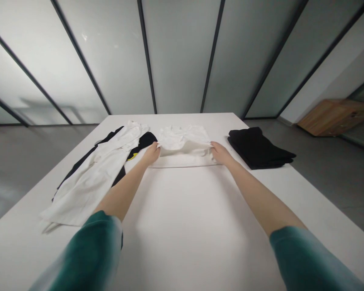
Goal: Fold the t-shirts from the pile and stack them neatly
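Note:
A white garment (182, 143) lies folded in the middle of the far part of the white table (185, 226). My left hand (152, 153) pinches its left edge and my right hand (219, 152) grips its right edge. An upper layer of the cloth is lifted slightly between the two hands. Both arms reach straight forward, with green sleeves near the camera.
A loose white garment (94, 178) lies over a black one with a yellow mark (139, 145) at the left. A folded black stack (257, 147) sits at the right. Glass panels stand behind; a wooden box (333, 115) is on the floor at right.

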Available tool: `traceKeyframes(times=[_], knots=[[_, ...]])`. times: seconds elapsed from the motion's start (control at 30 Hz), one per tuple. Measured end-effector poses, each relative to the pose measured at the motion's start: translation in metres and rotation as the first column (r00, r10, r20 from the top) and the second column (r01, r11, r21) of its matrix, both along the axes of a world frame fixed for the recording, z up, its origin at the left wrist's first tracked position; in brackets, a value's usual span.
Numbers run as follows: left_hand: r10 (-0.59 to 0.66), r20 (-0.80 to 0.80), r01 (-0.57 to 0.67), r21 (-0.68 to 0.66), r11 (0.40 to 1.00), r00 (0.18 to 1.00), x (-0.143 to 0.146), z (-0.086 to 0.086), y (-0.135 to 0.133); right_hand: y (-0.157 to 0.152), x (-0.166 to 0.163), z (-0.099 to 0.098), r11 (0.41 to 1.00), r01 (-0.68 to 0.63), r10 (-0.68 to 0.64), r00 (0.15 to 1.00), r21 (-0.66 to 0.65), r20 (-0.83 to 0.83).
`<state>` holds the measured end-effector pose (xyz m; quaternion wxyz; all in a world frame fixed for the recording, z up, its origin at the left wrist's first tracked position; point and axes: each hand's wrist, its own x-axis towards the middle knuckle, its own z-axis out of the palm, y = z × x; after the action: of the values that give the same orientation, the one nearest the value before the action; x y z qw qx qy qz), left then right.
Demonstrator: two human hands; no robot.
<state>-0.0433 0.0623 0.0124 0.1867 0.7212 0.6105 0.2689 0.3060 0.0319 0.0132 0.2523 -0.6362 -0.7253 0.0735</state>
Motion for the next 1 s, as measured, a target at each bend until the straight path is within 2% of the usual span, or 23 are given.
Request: traceKeyframes(times=[0.1,0.2,0.37,0.5,0.6,0.67,0.73,0.8,0.87,0.9,0.97,1.0], knots=[[-0.098,-0.163,0.100,0.002,0.995,0.982,0.011,-0.021,-0.003,0.003,-0.012,-0.024,0.996,-0.003,0.019,0.985,-0.095,0.172],[-0.143,-0.309,0.157,0.020,0.987,0.940,0.009,-0.029,-0.013,-0.005,-0.010,-0.033,0.994,-0.003,0.031,0.967,-0.110,0.253],[-0.186,-0.415,0.214,0.021,0.977,0.891,-0.007,-0.026,-0.044,-0.045,0.003,-0.034,0.988,-0.095,0.127,0.945,-0.119,0.301],[-0.247,-0.452,0.269,-0.015,0.963,0.857,-0.017,-0.013,-0.085,-0.091,0.014,-0.024,0.973,-0.145,0.190,0.947,-0.182,0.260],[-0.366,-0.370,0.342,-0.133,0.930,0.854,-0.029,0.011,-0.107,-0.115,0.030,-0.003,0.921,-0.228,0.276,0.954,-0.315,0.116],[-0.486,-0.188,0.444,-0.226,0.867,0.854,-0.040,0.031,-0.108,-0.119,0.042,0.016,0.866,-0.304,0.317,0.948,-0.396,-0.034],[-0.514,0.030,0.505,-0.247,0.827,0.857,-0.048,0.047,-0.098,-0.109,0.051,0.034,0.849,-0.337,0.295,0.941,-0.408,-0.164],[-0.400,0.185,0.432,-0.185,0.883,0.898,-0.049,0.054,-0.077,-0.089,0.053,0.046,0.901,-0.291,0.213,0.943,-0.322,-0.256],[-0.185,0.275,0.217,-0.091,0.972,0.943,-0.043,0.052,-0.052,-0.061,0.048,0.048,0.974,-0.152,0.088,0.939,-0.170,-0.333],[-0.059,0.299,0.083,-0.068,0.994,0.952,-0.037,0.047,-0.040,-0.047,0.043,0.045,0.993,-0.060,0.019,0.929,-0.099,-0.370],[0.149,0.289,-0.118,-0.124,0.985,0.946,-0.025,0.033,-0.022,-0.022,0.033,0.033,0.992,0.115,-0.122,0.906,-0.042,-0.405],[0.190,0.257,-0.153,-0.155,0.976,0.948,-0.020,0.025,-0.016,-0.012,0.029,0.024,0.979,0.176,-0.201,0.897,-0.099,-0.393]])
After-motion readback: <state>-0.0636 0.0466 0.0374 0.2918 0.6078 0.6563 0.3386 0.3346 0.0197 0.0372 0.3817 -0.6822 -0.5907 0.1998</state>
